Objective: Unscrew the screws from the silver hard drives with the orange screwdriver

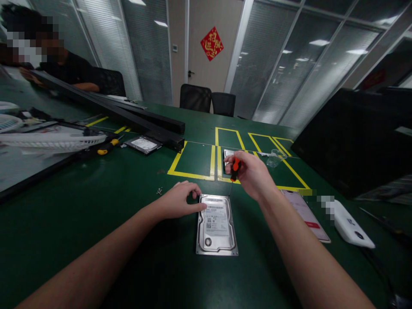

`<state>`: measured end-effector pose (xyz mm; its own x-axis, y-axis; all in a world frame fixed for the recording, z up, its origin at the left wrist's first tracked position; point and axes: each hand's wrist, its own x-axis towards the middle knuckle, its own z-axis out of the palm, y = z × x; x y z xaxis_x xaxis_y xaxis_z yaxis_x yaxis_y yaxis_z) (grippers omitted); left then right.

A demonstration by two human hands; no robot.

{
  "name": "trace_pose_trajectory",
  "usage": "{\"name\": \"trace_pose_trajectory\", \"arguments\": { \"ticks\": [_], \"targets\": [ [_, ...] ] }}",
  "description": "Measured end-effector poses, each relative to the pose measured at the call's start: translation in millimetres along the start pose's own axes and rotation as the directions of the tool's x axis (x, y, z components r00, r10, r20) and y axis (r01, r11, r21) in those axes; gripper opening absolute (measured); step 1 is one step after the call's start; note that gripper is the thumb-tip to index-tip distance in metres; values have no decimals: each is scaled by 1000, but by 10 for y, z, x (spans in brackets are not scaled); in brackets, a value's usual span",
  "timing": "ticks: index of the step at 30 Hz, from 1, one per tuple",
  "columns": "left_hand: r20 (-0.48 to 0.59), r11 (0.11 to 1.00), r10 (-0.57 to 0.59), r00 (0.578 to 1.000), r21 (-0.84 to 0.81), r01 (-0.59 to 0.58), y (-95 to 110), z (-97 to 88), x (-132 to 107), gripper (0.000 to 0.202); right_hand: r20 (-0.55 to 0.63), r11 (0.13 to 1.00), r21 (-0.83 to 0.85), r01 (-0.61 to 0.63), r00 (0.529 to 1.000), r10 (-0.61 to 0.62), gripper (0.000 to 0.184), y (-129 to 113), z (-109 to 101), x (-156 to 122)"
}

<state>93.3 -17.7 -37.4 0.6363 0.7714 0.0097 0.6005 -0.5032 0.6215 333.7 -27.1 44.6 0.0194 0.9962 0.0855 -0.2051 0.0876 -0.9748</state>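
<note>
A silver hard drive lies flat on the green table, its white label facing up. My left hand steadies its far left corner, thumb resting on the label edge and curled fingers at the rim. In my right hand is a screwdriver with an orange and black handle, held upright. Its thin shaft points down to the drive's far right corner; whether the tip sits in a screw is too small to tell. Several tiny screws lie left of the drive. Partly behind my right hand is another hard drive.
A phone and a white device lie to the right, near a dark monitor. Clear plastic lies beyond. At left are a yellow screwdriver, another drive, long black bars and a seated person.
</note>
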Motion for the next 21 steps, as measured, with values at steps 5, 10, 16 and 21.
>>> {"name": "trace_pose_trajectory", "arguments": {
  "ticks": [5, 10, 16, 21],
  "targets": [
    [1, 1000, -8, 1000, -2, 8, -15, 5, -1, 53, 25, 999, 9, 43, 999, -43, 16, -22, -5, -6],
    [-1, 1000, -10, 1000, -6, 10, -18, 11, -11, 53, 109, 998, 50, 40, 993, -45, 28, -17, -31, 7],
    [-2, 1000, -13, 1000, 4, 13, -25, 8, -15, 52, 77, 999, -27, 39, 996, -37, 18, -37, -20, -10],
    [-11, 1000, 8, 1000, 6, -8, -68, 31, 0, 51, 70, 997, -13, 72, 995, -71, 23, -20, 6, -33]
  ]
}}
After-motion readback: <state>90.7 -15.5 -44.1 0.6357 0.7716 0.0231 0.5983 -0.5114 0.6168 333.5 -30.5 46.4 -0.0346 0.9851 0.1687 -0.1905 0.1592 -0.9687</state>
